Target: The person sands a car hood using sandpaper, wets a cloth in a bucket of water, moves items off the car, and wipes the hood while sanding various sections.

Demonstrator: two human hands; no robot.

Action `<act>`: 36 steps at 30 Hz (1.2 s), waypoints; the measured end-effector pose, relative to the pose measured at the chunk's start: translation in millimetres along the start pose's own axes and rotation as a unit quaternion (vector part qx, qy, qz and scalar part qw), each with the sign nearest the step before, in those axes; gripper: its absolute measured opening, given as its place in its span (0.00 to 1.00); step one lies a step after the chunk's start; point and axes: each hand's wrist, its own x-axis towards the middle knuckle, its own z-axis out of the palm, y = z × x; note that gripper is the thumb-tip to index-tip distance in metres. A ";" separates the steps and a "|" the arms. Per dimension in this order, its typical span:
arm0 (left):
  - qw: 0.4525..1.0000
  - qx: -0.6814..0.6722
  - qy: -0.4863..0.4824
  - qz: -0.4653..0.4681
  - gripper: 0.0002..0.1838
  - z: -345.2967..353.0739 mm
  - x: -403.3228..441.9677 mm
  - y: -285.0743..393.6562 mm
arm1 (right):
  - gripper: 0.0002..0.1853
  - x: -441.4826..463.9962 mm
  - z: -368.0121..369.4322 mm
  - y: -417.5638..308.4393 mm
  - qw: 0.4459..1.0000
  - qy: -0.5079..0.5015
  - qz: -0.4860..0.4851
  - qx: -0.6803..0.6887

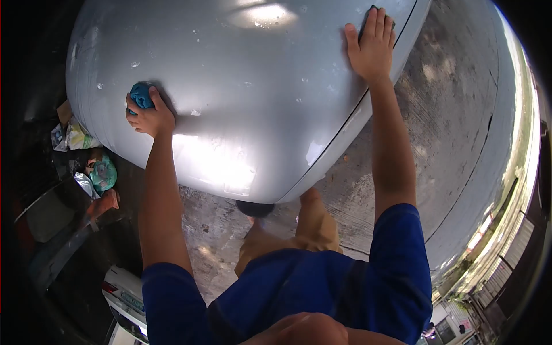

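A large silvery-grey car panel (259,86) with a curved, glossy surface fills the upper middle of the head view. Small pale flecks are scattered over it. My left hand (152,119) is closed around a crumpled blue cloth (141,95) at the panel's left side. Near the right edge of the panel, my right hand (375,54) presses down on a dark flat pad (364,27). Its fingers lie together over the pad and the thumb stands off to the left. Most of the pad is hidden under the palm and fingers.
A dark tyre (255,208) shows under the panel's near edge. At the left are plastic bags (103,173) and other clutter. A white vehicle (123,296) stands at the lower left. Rough concrete floor (448,109) runs along the right.
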 end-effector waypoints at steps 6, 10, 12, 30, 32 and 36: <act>0.994 -0.032 -0.032 0.096 0.50 -2.8 1.3 -15.5 | 0.45 -433.0 -22.7 -202.4 0.981 -0.180 0.018 0.077; 0.994 -0.041 -0.041 0.096 0.50 -7.0 0.4 -10.8 | 0.49 -334.8 -17.9 -169.4 0.991 -0.095 0.074 0.053; 0.994 -0.044 -0.033 0.094 0.51 -2.7 2.8 -5.6 | 0.55 -205.2 -19.3 -120.5 0.995 -0.038 0.093 0.009; 0.996 -0.036 -0.030 0.069 0.51 2.9 4.0 -14.3 | 0.54 -77.1 -4.9 -41.3 0.992 0.042 0.121 -0.013; 0.996 -0.046 -0.016 0.071 0.51 5.6 16.3 -4.6 | 0.51 -18.1 -9.3 -11.7 0.989 0.029 0.144 -0.017; 0.996 -0.041 -0.035 0.072 0.50 0.7 6.3 -7.9 | 0.52 -168.7 -15.9 -79.2 0.997 0.020 0.069 0.037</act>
